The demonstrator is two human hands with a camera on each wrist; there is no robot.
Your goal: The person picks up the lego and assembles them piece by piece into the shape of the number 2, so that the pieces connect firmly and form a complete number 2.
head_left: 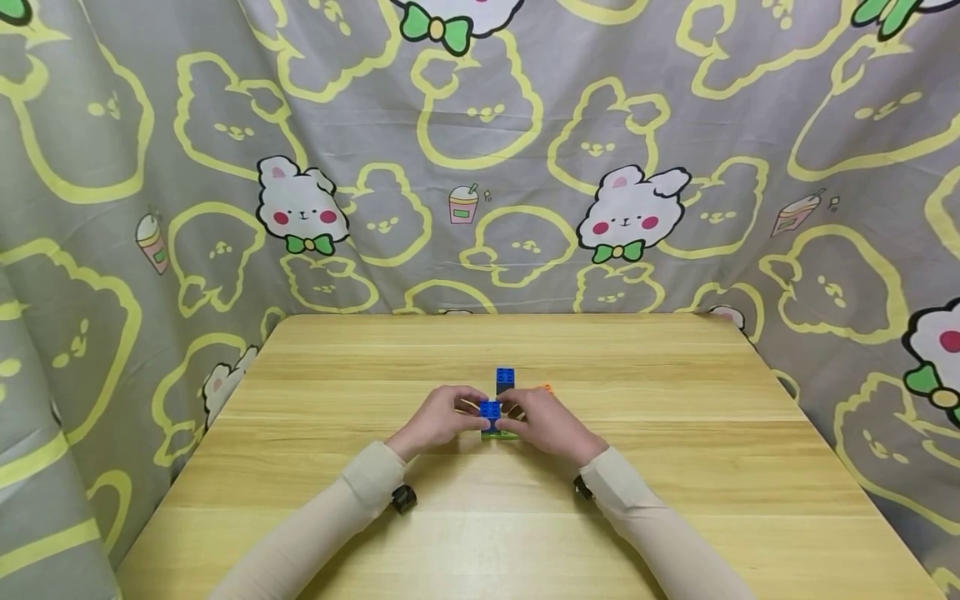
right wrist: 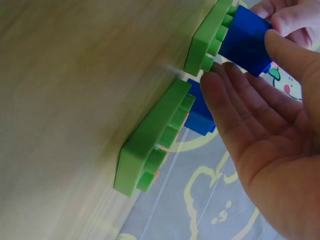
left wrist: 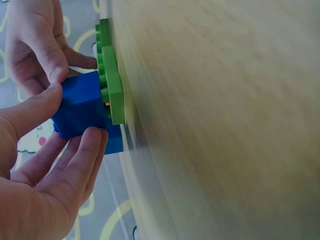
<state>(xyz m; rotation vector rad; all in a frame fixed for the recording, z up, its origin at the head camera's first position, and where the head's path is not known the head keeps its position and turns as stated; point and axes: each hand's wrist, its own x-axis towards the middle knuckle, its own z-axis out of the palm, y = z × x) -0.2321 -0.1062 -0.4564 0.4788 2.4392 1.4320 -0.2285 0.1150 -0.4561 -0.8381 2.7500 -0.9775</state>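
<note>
1. Head view: blue block (head_left: 490, 413) stood midway between left and right edges of the worktop (head_left: 495, 550).
2. Left grip (head_left: 442, 417) and right grip (head_left: 551, 421), both closed, held its opposite sides at the nearer green base (left wrist: 116, 90).
3. Step apparently was seating; next move likely called for even downward pressure.

On my feed I see a pale wood-grained table (head_left: 480, 533), rounded far corners, a green studded brick (left wrist: 116, 87) flat near its middle, another green brick (right wrist: 142, 150) near that, farther back a blue brick (head_left: 506, 377), an orange piece (head_left: 548, 388) mostly hidden.
</note>
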